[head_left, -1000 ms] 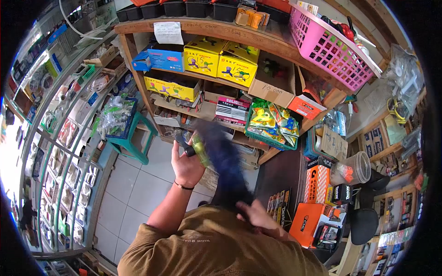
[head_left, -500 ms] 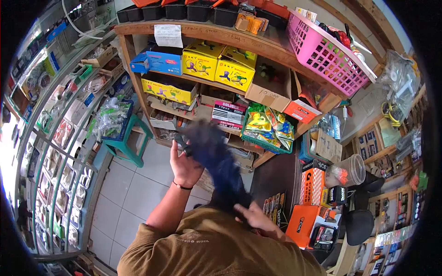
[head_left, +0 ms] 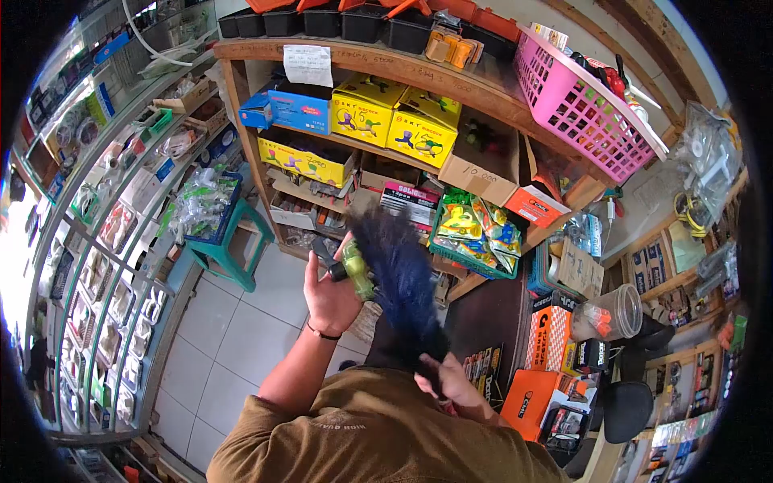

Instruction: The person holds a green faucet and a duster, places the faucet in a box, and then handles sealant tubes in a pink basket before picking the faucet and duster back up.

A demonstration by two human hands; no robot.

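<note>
My right hand (head_left: 452, 380) is closed around the lower end of a dark blue and black feather duster (head_left: 400, 274). The feathers lean up and to the left, slightly blurred. My left hand (head_left: 332, 299), palm turned up with a dark band at the wrist, holds a small yellow-green and black plastic piece (head_left: 355, 270); I cannot make out its exact kind. The feathers are right beside this piece and cover part of the left fingers.
Ahead stands a wooden shelf (head_left: 386, 58) with yellow boxes (head_left: 364, 109), a green basket (head_left: 475, 262) of packets and a pink basket (head_left: 584, 105). A green stool (head_left: 241, 270) and glass display case (head_left: 105, 266) are left; an orange box (head_left: 527, 402) is right.
The feather duster has shifted a little right and is less blurred. The yellow-green part of the piece in my left hand now shows. My view has moved slightly.
</note>
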